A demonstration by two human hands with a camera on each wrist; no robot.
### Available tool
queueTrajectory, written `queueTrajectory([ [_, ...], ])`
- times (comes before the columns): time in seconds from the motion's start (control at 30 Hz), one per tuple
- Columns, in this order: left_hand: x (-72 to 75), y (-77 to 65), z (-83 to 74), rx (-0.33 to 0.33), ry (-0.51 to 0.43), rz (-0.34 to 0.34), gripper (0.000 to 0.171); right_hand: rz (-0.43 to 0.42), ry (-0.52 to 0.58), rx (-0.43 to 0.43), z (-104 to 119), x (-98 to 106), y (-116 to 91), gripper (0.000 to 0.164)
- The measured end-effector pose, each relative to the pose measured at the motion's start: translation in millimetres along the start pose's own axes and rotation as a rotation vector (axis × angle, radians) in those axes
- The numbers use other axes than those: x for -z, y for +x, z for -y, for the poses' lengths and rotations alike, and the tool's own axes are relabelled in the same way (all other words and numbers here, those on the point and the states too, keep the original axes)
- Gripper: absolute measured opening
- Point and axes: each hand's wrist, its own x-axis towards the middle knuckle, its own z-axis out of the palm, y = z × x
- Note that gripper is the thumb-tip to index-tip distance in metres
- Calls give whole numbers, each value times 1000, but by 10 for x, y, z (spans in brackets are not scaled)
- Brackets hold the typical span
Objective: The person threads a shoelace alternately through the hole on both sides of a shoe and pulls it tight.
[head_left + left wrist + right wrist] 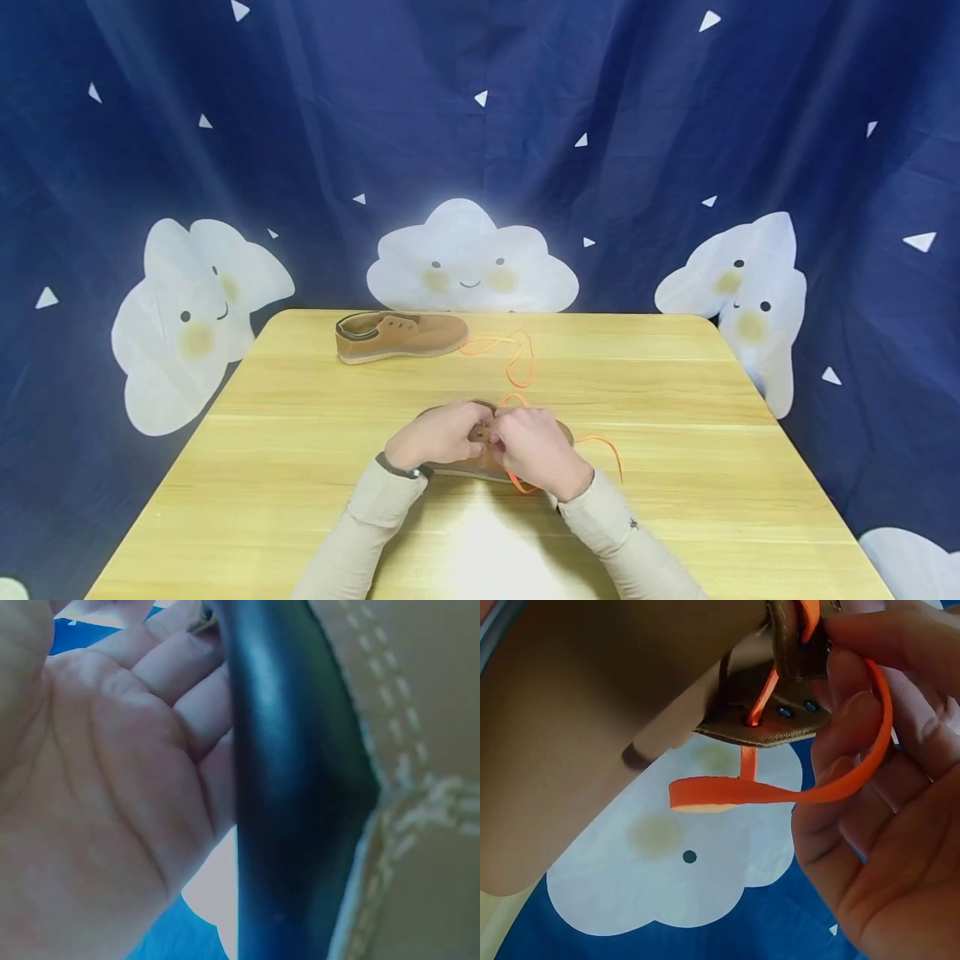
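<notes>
A brown lace-up shoe [480, 467] lies crosswise on the table under both hands, toe to the right. My left hand [442, 435] grips its opening; in the left wrist view the fingers [161, 667] curl behind the dark collar lining [292, 750]. An orange shoelace [780, 793] runs through eyelets on both flaps [791, 733] and forms a loop beside the shoe. The right hand [536, 446] pinches at an eyelet of the upper flap, the lace curving across its fingers. Another lace end [602, 439] trails past the toe.
A second brown shoe [405, 339] stands at the table's back edge, its eyelets unlaced. Next to its toe lies a loose orange lace [532, 358]. Behind the wooden table [660, 400] hangs a blue curtain [630, 75] printed with clouds.
</notes>
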Motion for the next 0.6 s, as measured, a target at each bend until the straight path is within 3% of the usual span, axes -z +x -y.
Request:
queueTrajectory([
  [0.17,12,-15,26,-21,-72,10,12,-2,-3,6,16,-27,9,44],
  [0.3,21,-21,53,-48,-143,25,18,47,55,1,5,18,20,38],
  [0.4,15,-20,69,-58,-186,36,20,78,139,21,-72,117,16,22],
  [0.47,19,-24,64,-45,-199,42,12,81,195,23,-159,218,-7,9],
  [0.53,32,-31,55,-33,-211,49,2,86,248,-9,-275,316,-51,28],
  [0.6,51,-40,44,-24,-211,53,11,110,275,-86,-389,389,-106,45],
])
